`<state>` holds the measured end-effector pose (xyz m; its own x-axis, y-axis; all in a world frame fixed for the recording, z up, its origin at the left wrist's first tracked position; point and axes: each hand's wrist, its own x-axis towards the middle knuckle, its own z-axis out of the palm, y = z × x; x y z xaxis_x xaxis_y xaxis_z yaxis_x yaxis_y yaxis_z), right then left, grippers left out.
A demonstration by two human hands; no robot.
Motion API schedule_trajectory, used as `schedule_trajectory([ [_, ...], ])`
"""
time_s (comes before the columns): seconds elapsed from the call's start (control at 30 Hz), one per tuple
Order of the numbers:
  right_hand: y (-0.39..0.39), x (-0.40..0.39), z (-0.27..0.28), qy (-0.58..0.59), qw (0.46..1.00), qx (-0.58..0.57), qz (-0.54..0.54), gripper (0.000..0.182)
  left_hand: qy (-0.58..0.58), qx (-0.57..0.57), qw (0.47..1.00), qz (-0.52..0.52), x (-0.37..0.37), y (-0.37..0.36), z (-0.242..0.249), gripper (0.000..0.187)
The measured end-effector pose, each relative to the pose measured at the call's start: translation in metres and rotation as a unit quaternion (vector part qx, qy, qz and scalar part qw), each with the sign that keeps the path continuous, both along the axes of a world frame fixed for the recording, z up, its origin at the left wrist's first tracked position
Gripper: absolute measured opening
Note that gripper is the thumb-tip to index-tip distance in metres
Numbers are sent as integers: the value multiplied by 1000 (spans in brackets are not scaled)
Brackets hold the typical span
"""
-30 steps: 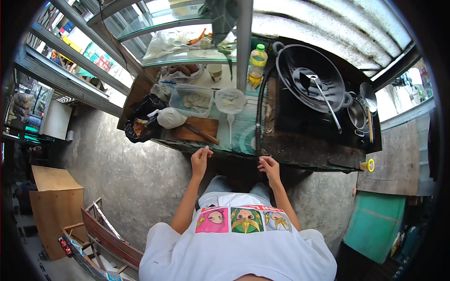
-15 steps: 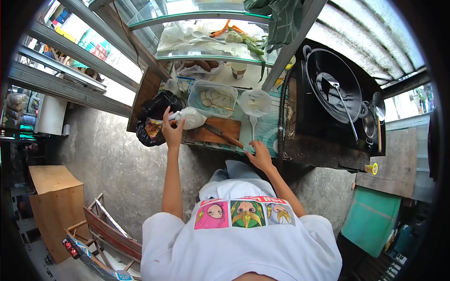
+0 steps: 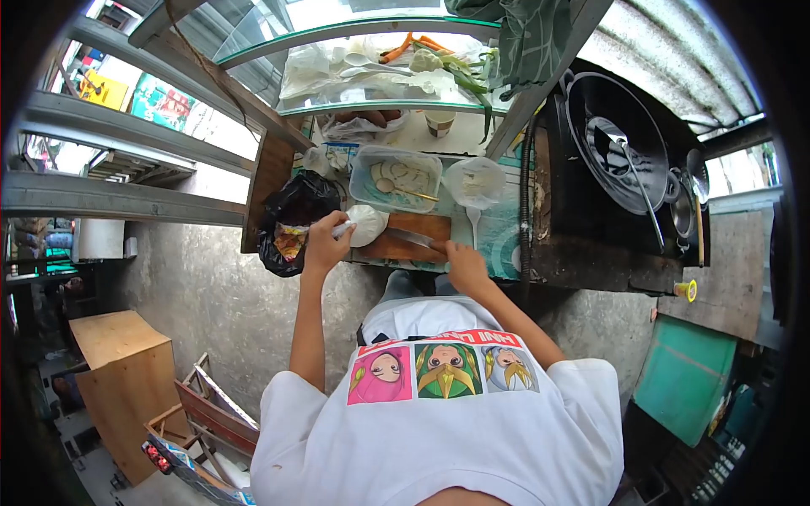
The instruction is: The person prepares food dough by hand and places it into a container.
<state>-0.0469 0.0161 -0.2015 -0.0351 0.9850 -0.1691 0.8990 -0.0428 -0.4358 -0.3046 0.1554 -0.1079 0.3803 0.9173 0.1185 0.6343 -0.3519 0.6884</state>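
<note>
My left hand [image 3: 325, 243] pinches the gathered neck of a white plastic bag [image 3: 368, 226], whose round body rests at the left end of a wooden cutting board [image 3: 396, 245]. The handle of a knife [image 3: 413, 238] is in my right hand [image 3: 466, 266], with its blade lying across the board and pointing toward the bag. Behind the board sits a clear plastic tub [image 3: 395, 177] with pale contents and a spoon in it. To the right of the tub is a white bowl [image 3: 474, 184], and a white spoon [image 3: 474, 226] lies just in front of it.
A black plastic bag [image 3: 299, 207] stands left of the board. On the right, a large wok [image 3: 616, 139] with a ladle sits on the black stove. A glass shelf [image 3: 388, 105] with vegetables hangs above the back, and a paper cup [image 3: 439, 124] stands below it.
My left hand has closed on the white bag's neck. My right hand has moved onto the knife handle and closed round it. The view has shifted slightly.
</note>
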Motion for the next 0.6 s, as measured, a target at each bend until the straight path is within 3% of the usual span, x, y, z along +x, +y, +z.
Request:
schedule_trajectory([
  [0.13, -38, 37, 39, -15, 995, -47, -92, 19, -45, -40, 997, -57, 22, -2, 11, 16],
  [0.2, -55, 52, 77, 55, 981, -103, -153, 22, -61, -51, 994, -70, 35, -3, 18, 16],
  [0.27, -78, 68, 73, 104, 967, -133, -192, 25, -77, -96, 988, -88, 46, -6, 22, 17],
  [0.33, -95, 77, 51, 326, 912, -93, -230, 22, -74, -103, 986, -103, 54, -7, 12, 18],
  [0.37, -91, 67, 70, 449, 839, -121, -284, 19, -55, -99, 986, -122, 55, -8, -4, 20],
  [0.47, -79, 40, 72, 492, 816, -137, -269, 19, -17, -111, 984, -140, 62, -13, -9, 24],
  [0.6, -51, -4, 77, 468, 851, -106, -214, 24, -13, -127, 976, -174, 61, -7, 0, 22],
])
